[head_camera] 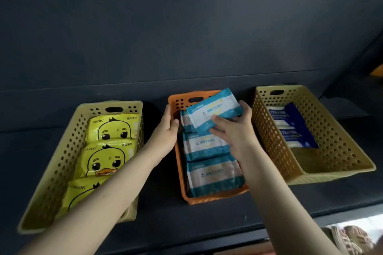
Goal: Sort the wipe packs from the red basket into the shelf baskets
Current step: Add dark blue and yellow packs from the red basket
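Observation:
Three baskets stand on a dark shelf. The orange basket [178, 163] in the middle holds several teal-and-white wipe packs [213, 176]. My right hand [232, 132] grips another teal-and-white pack [213, 109], tilted above the far end of this basket. My left hand [169, 126] rests against the orange basket's far left rim, fingers curled on its edge. The left yellow basket [62, 157] contains three yellow duck packs [105, 157]. The right yellow basket [335, 151] holds dark blue packs [294, 128] at its far end. The red basket is out of view.
The shelf [161, 209] has a dark back wall and a front edge below the baskets. Gaps separate the baskets. At the bottom right, below the shelf edge, something blurred and light-coloured [352, 236] shows.

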The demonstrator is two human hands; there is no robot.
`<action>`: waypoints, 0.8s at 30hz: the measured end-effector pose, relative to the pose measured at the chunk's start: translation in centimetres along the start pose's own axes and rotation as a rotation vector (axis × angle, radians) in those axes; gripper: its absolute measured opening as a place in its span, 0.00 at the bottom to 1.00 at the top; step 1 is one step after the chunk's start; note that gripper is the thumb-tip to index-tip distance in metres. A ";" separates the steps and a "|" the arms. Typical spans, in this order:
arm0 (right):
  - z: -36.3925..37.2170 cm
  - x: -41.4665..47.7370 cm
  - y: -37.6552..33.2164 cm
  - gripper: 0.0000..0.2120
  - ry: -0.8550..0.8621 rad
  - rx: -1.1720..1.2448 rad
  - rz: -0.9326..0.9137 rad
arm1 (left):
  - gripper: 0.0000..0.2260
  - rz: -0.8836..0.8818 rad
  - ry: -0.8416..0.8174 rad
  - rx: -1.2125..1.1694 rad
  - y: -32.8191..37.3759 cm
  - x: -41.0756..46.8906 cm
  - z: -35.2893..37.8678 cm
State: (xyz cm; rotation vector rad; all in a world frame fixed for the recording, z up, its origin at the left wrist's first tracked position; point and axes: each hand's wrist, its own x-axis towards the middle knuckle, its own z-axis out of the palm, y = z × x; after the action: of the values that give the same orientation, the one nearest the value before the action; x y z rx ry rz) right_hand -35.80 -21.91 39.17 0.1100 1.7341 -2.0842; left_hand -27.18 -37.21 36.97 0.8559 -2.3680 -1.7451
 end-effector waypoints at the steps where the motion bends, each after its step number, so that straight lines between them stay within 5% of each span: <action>1: 0.9 0.7 0.9 0.36 0.032 -0.017 0.006 | 0.25 -0.003 0.003 -0.027 -0.2 0.2 -0.1; 5: 2.6 3.0 3.2 0.32 0.079 -0.093 -0.024 | 0.25 -0.041 -0.024 -0.126 -0.3 0.5 -0.5; 10: 1.8 4.0 3.8 0.27 0.155 -0.549 -0.059 | 0.25 -0.025 -0.042 -0.172 0.1 0.6 -0.7; 16: 2.1 4.3 3.4 0.23 0.126 -0.616 -0.029 | 0.25 -0.029 -0.047 -0.197 -0.2 0.7 -1.0; 24: 1.6 4.5 2.8 0.23 0.086 -1.198 -0.292 | 0.25 -0.022 -0.034 -0.124 0.5 0.1 -1.0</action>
State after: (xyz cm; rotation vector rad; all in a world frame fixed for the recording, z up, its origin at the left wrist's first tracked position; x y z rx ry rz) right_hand -38.49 -25.03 35.53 -0.4287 2.8458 -0.8692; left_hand -27.10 -38.01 37.77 0.8447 -2.2508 -1.9067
